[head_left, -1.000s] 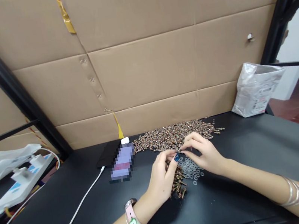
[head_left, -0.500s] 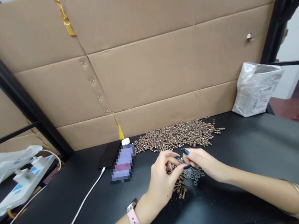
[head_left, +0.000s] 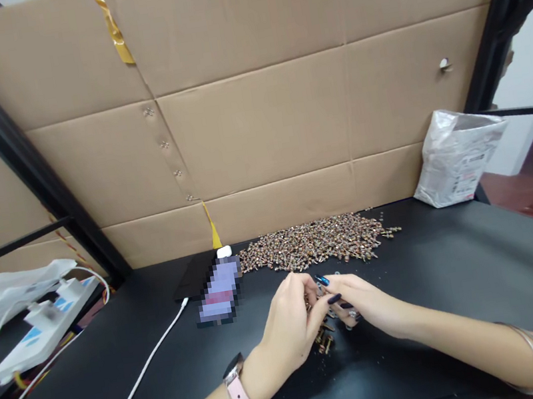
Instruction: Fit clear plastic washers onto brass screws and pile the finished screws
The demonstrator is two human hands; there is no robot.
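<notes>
Left hand (head_left: pixel 289 325): curled, fingertips meeting the right hand's; any grip is hidden.
Small brass-coloured screw heap (head_left: pixel 324 344): under the hands, on the matte black tabletop (head_left: pixel 459 263).
Large brass-coloured screw heap (head_left: pixel 314 244): just behind the hands.
Right hand (head_left: pixel 372 305): together with the left; cannot tell whether it pinches anything.

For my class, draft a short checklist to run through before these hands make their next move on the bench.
Left hand grip: cannot tell, its fingers hide anything held.
Right hand grip: cannot tell, nothing clearly held.
Small screw heap below the hands: ok, within reach.
Main screw pile on the black bench top: ok, apart from the hands.
Clear washers: cannot tell, mostly hidden by the right hand.
White cable: ok, lying to the left, away from the hands.
</notes>
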